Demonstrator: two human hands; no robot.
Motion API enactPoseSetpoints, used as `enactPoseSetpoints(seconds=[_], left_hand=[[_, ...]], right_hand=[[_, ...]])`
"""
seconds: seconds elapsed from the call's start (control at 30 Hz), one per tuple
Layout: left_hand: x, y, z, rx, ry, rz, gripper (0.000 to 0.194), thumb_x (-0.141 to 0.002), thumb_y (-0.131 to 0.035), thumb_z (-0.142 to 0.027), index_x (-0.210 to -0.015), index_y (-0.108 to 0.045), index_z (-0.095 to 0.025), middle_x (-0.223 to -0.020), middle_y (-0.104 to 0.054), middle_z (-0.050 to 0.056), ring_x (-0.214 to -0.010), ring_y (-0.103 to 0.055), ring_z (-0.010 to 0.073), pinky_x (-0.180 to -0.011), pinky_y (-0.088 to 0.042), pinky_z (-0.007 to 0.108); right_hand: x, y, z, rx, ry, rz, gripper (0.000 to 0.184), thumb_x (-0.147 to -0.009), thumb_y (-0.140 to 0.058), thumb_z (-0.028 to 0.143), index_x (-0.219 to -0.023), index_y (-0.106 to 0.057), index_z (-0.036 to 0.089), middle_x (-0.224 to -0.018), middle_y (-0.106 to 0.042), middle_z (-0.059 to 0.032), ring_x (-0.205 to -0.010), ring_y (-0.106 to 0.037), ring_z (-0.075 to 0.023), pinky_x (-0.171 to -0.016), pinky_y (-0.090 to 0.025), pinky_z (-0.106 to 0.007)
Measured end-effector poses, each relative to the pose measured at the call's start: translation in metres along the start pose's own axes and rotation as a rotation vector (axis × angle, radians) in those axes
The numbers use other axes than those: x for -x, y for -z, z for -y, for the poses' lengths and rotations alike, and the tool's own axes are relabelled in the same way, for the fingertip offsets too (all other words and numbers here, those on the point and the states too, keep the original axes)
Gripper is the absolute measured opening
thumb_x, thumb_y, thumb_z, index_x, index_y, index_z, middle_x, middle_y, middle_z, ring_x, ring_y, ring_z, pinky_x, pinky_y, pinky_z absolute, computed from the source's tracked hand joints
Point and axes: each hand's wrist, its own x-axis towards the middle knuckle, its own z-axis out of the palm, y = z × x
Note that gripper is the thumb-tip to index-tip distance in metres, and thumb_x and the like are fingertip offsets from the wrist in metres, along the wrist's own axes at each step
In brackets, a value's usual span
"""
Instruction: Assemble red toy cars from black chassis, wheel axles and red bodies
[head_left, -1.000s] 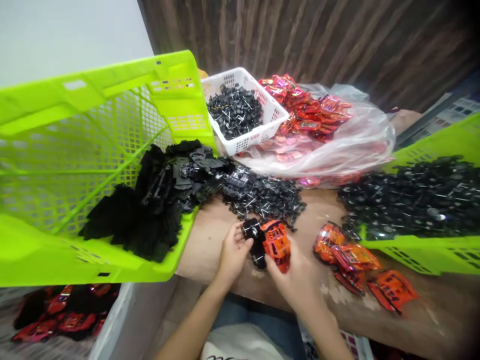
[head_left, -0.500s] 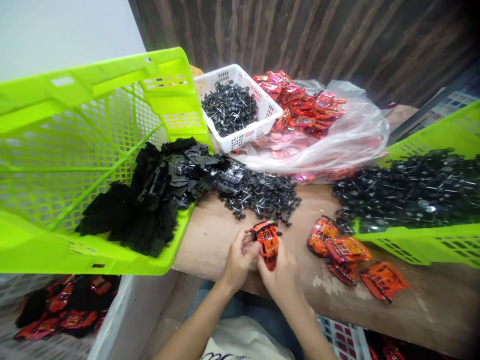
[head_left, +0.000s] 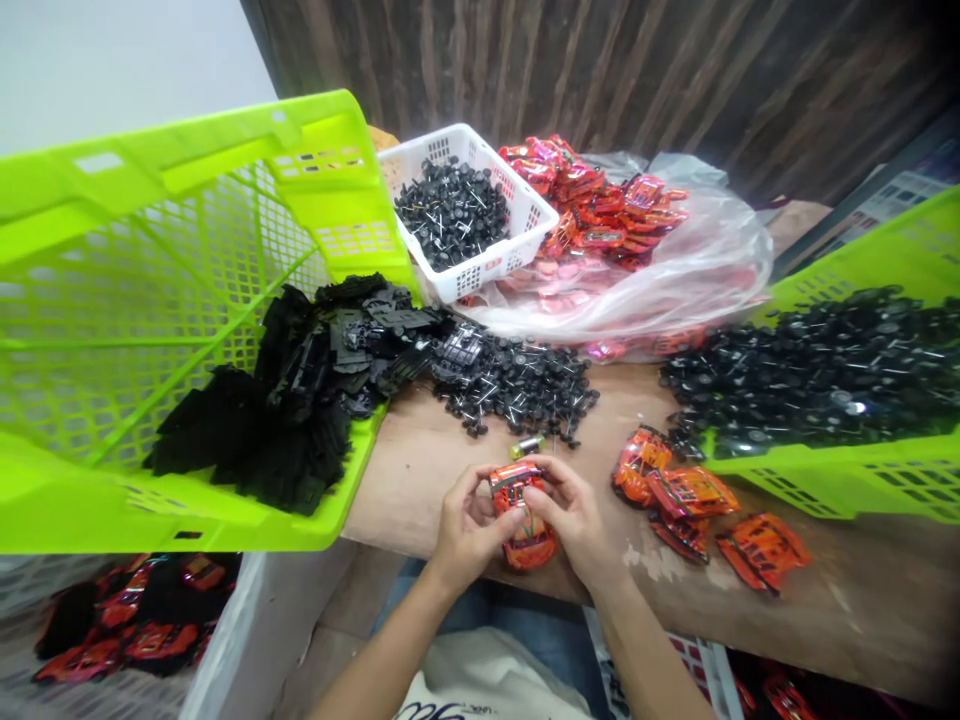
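Note:
Both hands grip one small orange toy car (head_left: 521, 515) over the near edge of the wooden table (head_left: 427, 470). My left hand (head_left: 469, 525) pinches its left side and my right hand (head_left: 574, 520) wraps its right side, thumbs on top. A loose heap of black wheels on axles (head_left: 517, 385) lies just beyond the hands. Several orange car shells (head_left: 697, 500) lie to the right. A small yellowish part (head_left: 527, 446) rests between the car and the wheel heap.
A tilted lime crate (head_left: 150, 330) at left holds black chassis parts (head_left: 300, 390). A white basket (head_left: 465, 210) of wheels and a clear bag of red shells (head_left: 600, 210) stand at the back. Another lime crate (head_left: 847, 470) of wheels is at right. Finished cars (head_left: 120, 620) lie lower left.
The black chassis and the orange shell, held apart a second ago, are now together as one car. Both hands have drawn it nearer to the table's front edge.

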Motion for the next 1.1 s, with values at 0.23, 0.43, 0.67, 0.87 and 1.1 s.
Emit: enactPoseSetpoints(seconds=[0.23, 0.43, 0.67, 0.87, 1.1], left_hand=[[-0.012, 0.04, -0.011, -0.393, 0.008, -0.082, 0.035, -0.071, -0.072, -0.03, -0.1, -0.06, -0.015, -0.096, -0.066, 0.006, -0.09, -0.062, 0.019, -0.08, -0.048, 0.027], [-0.017, 0.047, -0.005, -0.423, 0.127, -0.064, 0.027, -0.071, -0.07, -0.029, -0.093, -0.064, -0.014, -0.087, -0.066, 0.004, -0.078, -0.061, 0.0162, -0.072, -0.048, 0.026], [-0.018, 0.044, -0.009, -0.394, 0.137, -0.012, 0.027, -0.072, -0.069, -0.03, -0.093, -0.064, -0.014, -0.082, -0.064, 0.003, -0.074, -0.059, 0.0149, -0.068, -0.046, 0.024], [-0.017, 0.044, -0.001, -0.476, 0.05, -0.044, 0.017, -0.073, -0.066, -0.031, -0.077, -0.062, -0.015, -0.073, -0.059, 0.0, -0.069, -0.055, 0.0139, -0.065, -0.042, 0.023], [-0.008, 0.057, -0.034, -0.608, -0.144, 0.226, 0.074, -0.054, -0.083, -0.025, -0.122, -0.053, -0.024, -0.118, -0.058, 0.01, -0.115, -0.05, 0.027, -0.099, -0.039, 0.038]], right_hand=[[0.005, -0.021, -0.003, 0.847, 0.253, 0.054, 0.024, -0.081, -0.058, 0.02, -0.105, -0.059, 0.018, -0.101, -0.063, -0.009, -0.096, -0.057, -0.0243, -0.085, -0.046, -0.039], [0.007, -0.018, -0.02, 0.862, 0.229, -0.021, 0.028, -0.083, -0.06, 0.029, -0.108, -0.061, 0.018, -0.106, -0.066, -0.0093, -0.1, -0.059, -0.0253, -0.088, -0.044, -0.041], [-0.007, -0.016, -0.023, 0.609, 0.037, -0.082, 0.024, -0.085, -0.054, 0.039, -0.079, -0.064, 0.017, -0.078, -0.068, -0.0049, -0.075, -0.061, -0.0192, -0.07, -0.046, -0.03], [0.015, -0.02, -0.022, 0.852, 0.353, -0.094, 0.013, -0.084, -0.054, 0.024, -0.088, -0.064, 0.017, -0.084, -0.067, -0.0078, -0.083, -0.059, -0.022, -0.085, -0.038, -0.038], [-0.011, 0.0, -0.016, 0.37, -0.16, 0.071, 0.035, -0.086, -0.044, 0.044, -0.087, -0.064, 0.016, -0.081, -0.07, -0.0062, -0.074, -0.064, -0.0211, -0.065, -0.049, -0.031]])
